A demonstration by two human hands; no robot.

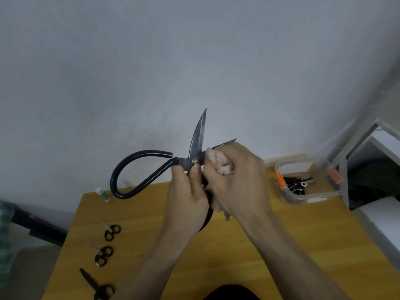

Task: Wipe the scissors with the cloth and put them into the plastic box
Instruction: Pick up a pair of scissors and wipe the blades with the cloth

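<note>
Large black scissors [138, 169] with big looped handles are held up above the wooden table [303, 245], blades spread apart and pointing away. My left hand [186, 200] grips them just below the pivot, thumb against the rivet. My right hand [236, 176] holds a pinkish cloth [220, 162] wrapped around the lower right blade, whose tip sticks out past my fingers. The clear plastic box [307, 194] with orange clips stands at the table's far right and holds some small black scissors.
Three small black-handled scissors [111, 231] [102, 256] [97, 286] lie in a column along the table's left side. A small white and green bottle [102, 193] lies at the far left corner. A white shelf frame [368, 148] stands to the right of the table.
</note>
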